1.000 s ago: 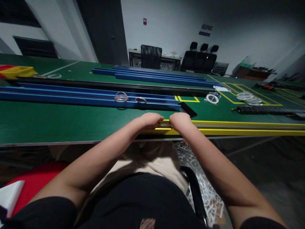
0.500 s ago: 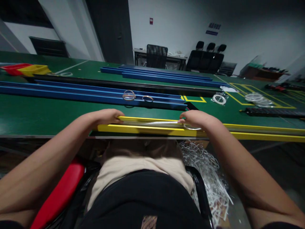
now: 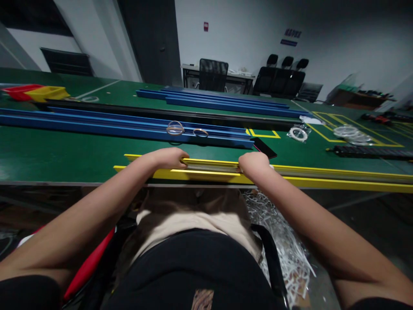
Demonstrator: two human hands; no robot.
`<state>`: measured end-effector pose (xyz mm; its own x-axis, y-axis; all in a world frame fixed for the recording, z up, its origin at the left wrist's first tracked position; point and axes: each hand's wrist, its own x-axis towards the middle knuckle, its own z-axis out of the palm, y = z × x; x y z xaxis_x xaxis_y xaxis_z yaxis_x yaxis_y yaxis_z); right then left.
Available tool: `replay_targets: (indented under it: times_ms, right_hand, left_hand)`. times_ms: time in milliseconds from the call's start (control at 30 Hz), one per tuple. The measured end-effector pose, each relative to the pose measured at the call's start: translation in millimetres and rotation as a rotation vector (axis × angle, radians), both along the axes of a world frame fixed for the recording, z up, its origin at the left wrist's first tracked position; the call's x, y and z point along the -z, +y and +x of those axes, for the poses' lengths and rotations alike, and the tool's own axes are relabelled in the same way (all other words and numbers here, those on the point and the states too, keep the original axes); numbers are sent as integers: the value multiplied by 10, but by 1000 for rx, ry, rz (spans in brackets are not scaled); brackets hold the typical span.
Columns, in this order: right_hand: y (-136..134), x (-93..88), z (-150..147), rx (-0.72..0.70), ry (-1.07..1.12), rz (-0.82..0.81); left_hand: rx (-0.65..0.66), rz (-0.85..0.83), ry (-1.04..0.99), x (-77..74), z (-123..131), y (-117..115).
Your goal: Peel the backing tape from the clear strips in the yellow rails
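Note:
A long yellow channel rail (image 3: 322, 175) lies along the near edge of the green table (image 3: 64, 155). My left hand (image 3: 167, 158) is closed over the rail's far lip near its left end. My right hand (image 3: 254, 163) is closed on the rail a short way to the right. Both fists grip the rail, and the fingertips are hidden behind it. A dark phone (image 3: 264, 148) lies just beyond my right hand.
Long blue rails (image 3: 97, 125) with two thin rings (image 3: 176, 128) on them run across the table, more blue rails (image 3: 226, 105) behind. White tape rolls (image 3: 298, 133), yellow and red bins (image 3: 45, 92) and a black strip (image 3: 371, 150) lie around. Shredded white plastic (image 3: 284, 245) sits below.
The rail has slid left along the table edge. My hands were close together, spread apart half a second ago, and now stand closer again on the rail.

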<state>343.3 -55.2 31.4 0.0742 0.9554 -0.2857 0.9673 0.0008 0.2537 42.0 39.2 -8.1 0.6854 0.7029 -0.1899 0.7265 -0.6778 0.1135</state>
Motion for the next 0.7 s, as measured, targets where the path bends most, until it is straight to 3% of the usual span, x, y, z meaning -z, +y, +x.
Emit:
replay_targets:
  times_ms: [300,400,567,700]
  right_hand:
    - [18,18,-45,-11,-41,77]
    - [-34,33,-23,-34,-35,130]
    - [-98,59,67,-64,-21,167]
    - [-131,-28,237,-208,54,136]
  left_hand:
    - [150,85,32,-58,1388,-270]
    - [178,75,5,-31,1695,-299]
    - [222,99,-75,21,1714,-322]
    - [253,194,-130,18,1541,-362]
